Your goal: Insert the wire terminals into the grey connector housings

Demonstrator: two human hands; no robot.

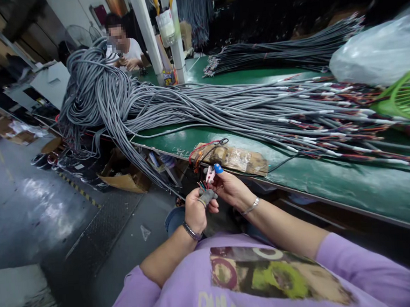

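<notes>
My left hand [196,211] is closed around a bundle of thin coloured wires [202,186], whose ends fan out above the fingers. A grey cover wraps its thumb. Close beside it, my right hand [230,187] pinches a small pink-and-white hand tool [210,174] by the wire ends; its exact kind is too small to make out. A blue finger cover [218,168] sits on one fingertip of that hand. Just beyond both hands, a wooden block [245,160] wrapped in clear tape lies at the table's edge, with red and black leads by it.
Long grey cables [187,103] run across the green table [333,182], their stripped ends to the right. Darker cables [275,50], a plastic bag [376,50] and a green basket [409,94] lie behind. Another person [127,51] sits at far left. A blue bucket [174,218] stands below.
</notes>
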